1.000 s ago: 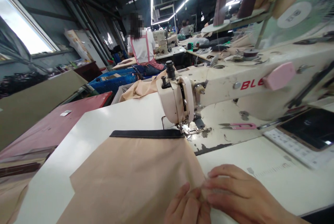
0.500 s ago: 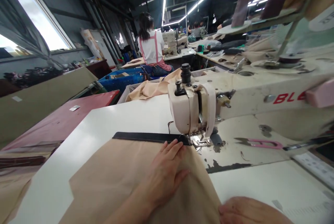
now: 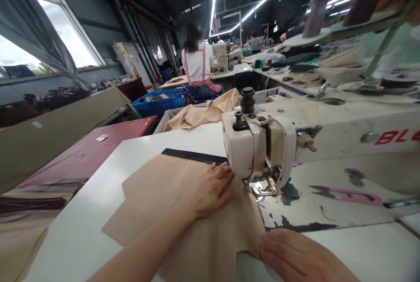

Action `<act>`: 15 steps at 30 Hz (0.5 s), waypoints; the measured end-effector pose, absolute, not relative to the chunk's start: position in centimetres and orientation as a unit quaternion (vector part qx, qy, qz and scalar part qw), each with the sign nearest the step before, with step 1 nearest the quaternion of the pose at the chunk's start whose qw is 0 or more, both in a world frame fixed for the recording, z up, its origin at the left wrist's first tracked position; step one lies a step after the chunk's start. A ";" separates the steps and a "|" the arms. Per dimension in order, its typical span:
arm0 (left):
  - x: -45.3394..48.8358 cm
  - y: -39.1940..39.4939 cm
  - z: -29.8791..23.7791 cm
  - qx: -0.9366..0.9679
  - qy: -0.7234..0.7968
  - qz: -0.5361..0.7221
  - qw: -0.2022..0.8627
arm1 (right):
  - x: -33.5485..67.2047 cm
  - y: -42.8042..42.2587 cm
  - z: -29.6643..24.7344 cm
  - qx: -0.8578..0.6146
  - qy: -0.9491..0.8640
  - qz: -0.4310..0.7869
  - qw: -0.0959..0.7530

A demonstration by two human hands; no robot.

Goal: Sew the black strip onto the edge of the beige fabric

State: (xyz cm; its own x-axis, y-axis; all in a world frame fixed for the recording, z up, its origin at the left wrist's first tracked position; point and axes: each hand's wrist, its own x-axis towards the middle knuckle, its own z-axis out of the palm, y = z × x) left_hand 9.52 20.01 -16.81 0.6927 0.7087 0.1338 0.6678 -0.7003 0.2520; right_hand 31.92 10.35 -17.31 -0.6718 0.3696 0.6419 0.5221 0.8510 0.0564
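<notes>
A beige fabric panel (image 3: 154, 199) lies on the white sewing table (image 3: 82, 194), with a black strip (image 3: 190, 155) along its far edge. Flat on the panel rests my left hand (image 3: 210, 192), fingers stretched out, their tips touching the strip's near end. My right hand (image 3: 295, 251) is at the panel's right edge, fingers together and closed on the fabric; its thumb is hidden. Just right of my left fingertips is the metal presser foot (image 3: 262, 186) of the sewing machine (image 3: 243, 146). The machine head hides part of the strip's right end.
Pink-handled thread snips (image 3: 354, 195) lie on the machine bed. Beige cloth (image 3: 197, 115) is heaped behind the table. A blue crate (image 3: 157, 101) stands farther back, near a seated co-worker (image 3: 198, 65). A red-covered table (image 3: 95, 142) is at left; thread cones (image 3: 316, 12) stand upper right.
The panel and black strip have shifted away from the presser foot, toward the far left. My left hand moved with them; my right hand came farther into view. The camera view turned slightly.
</notes>
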 end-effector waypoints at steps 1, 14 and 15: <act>9.5 20.4 -16.8 0.916 0.376 0.111 0.091 | 32.0 10.6 -17.5 -0.249 -0.906 -0.119 0.319; 8.3 25.1 -18.0 0.908 0.392 0.127 0.070 | 32.9 12.3 -20.1 -0.311 -0.928 -0.082 0.188; 8.2 25.4 -18.2 0.907 0.396 0.129 0.069 | 32.9 12.3 -20.2 -0.319 -0.926 -0.076 0.186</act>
